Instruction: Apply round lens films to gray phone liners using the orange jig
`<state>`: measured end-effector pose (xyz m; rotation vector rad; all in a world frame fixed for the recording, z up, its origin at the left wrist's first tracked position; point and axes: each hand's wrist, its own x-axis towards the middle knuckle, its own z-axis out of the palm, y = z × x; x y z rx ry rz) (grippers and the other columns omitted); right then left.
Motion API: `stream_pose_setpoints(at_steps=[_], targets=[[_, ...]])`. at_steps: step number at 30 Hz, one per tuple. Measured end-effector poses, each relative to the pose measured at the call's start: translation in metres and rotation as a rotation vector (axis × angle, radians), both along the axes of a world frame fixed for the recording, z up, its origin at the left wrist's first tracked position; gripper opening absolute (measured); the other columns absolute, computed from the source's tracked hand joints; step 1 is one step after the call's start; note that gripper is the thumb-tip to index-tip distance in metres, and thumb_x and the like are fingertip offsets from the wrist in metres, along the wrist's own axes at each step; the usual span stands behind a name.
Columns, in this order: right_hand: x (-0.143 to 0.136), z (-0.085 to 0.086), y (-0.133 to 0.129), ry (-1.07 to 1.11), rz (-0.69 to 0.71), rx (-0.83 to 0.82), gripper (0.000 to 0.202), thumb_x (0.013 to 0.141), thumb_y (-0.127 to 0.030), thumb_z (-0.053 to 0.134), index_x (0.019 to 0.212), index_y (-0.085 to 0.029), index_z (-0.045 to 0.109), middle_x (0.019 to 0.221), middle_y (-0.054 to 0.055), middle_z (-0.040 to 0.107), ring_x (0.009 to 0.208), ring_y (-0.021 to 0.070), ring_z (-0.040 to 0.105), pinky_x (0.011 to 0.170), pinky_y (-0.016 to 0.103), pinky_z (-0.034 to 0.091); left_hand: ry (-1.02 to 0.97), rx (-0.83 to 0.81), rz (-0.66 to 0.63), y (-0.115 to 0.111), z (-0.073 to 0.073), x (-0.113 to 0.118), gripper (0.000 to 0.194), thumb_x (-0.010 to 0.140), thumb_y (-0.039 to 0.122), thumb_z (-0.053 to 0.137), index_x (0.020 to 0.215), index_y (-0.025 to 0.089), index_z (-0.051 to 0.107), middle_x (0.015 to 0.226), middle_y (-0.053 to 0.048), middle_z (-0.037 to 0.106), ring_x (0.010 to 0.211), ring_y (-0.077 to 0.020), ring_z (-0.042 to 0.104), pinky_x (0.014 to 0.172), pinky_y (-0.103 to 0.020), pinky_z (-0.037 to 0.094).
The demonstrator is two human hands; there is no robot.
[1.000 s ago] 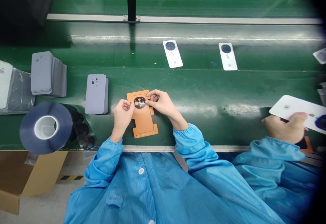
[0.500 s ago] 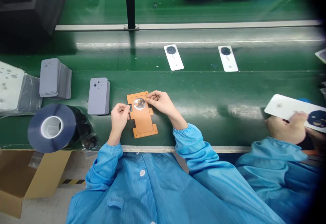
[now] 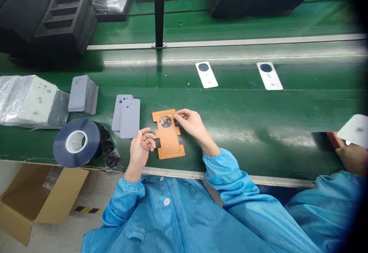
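An orange jig, shaped like a phone with side tabs, lies in front of me on the green bench. In its upper part sits a round silver disc with several holes. My right hand has thumb and fingers closed at the jig's upper right edge. To the left, my left hand pinches the lower right corner of a grey phone-shaped sheet. That sheet overlaps a small stack of similar grey sheets.
A taller grey stack, bagged white sheets and a blue film roll lie left. Two white panels with dark discs lie beyond. A co-worker's hand holds a white panel at right. A cardboard box stands below.
My left hand has moved from the jig's left side to the grey stack and slid its top sheet rightward. My right hand stays by the jig's upper right. The view has shifted.
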<state>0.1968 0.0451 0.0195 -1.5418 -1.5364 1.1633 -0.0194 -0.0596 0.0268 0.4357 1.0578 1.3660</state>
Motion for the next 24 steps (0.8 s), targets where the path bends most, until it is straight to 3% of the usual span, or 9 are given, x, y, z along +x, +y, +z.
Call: stream_pose_setpoints(at_steps=[4, 9, 15, 20, 24], targets=[[-0.013, 0.017, -0.008, 0.052, 0.048, 0.019, 0.031, 0.089, -0.045, 0.07, 0.102, -0.018, 0.08, 0.092, 0.008, 0.081, 0.075, 0.0194, 0.072, 0.069, 0.031, 0.056, -0.052, 0.014, -0.064, -0.009, 0.001, 0.015, 0.043, 0.097, 0.053, 0.066, 0.111, 0.013, 0.07, 0.078, -0.007, 0.074, 0.048, -0.0116, 0.06, 0.041, -0.021, 0.04], [-0.024, 0.024, -0.01, 0.155, 0.104, -0.017, 0.027, 0.09, -0.04, 0.071, 0.104, -0.019, 0.08, 0.099, 0.008, 0.082, 0.084, 0.0217, 0.077, 0.078, 0.033, 0.06, -0.194, -0.127, 0.102, -0.004, 0.009, 0.0, 0.029, 0.106, 0.034, 0.053, 0.111, 0.011, 0.071, 0.072, -0.003, 0.07, 0.046, -0.0071, 0.053, 0.042, -0.018, 0.041], [-0.027, 0.02, -0.014, 0.175, 0.077, -0.06, 0.022, 0.089, -0.036, 0.072, 0.098, -0.018, 0.08, 0.097, 0.009, 0.082, 0.085, 0.022, 0.078, 0.079, 0.033, 0.06, -0.479, -0.233, 0.221, -0.009, 0.024, -0.011, 0.034, 0.112, 0.022, 0.039, 0.132, 0.009, 0.064, 0.071, 0.001, 0.067, 0.043, -0.0033, 0.043, 0.039, -0.012, 0.037], [-0.039, 0.024, -0.016, 0.276, 0.106, -0.134, 0.03, 0.089, -0.041, 0.073, 0.102, -0.014, 0.079, 0.099, 0.011, 0.081, 0.075, 0.0169, 0.073, 0.075, 0.03, 0.06, -0.403, -0.232, 0.109, -0.024, 0.019, 0.011, 0.036, 0.11, 0.026, 0.046, 0.135, 0.007, 0.063, 0.074, -0.003, 0.071, 0.042, -0.0043, 0.046, 0.039, -0.015, 0.037], [-0.054, 0.025, -0.01, 0.432, 0.134, -0.197, 0.049, 0.085, -0.041, 0.079, 0.125, -0.013, 0.07, 0.095, 0.009, 0.08, 0.074, 0.017, 0.073, 0.069, 0.03, 0.061, -0.235, -0.163, -0.096, -0.036, 0.007, 0.03, 0.052, 0.098, 0.044, 0.069, 0.136, 0.009, 0.065, 0.075, -0.005, 0.074, 0.04, -0.0052, 0.046, 0.039, -0.018, 0.034]])
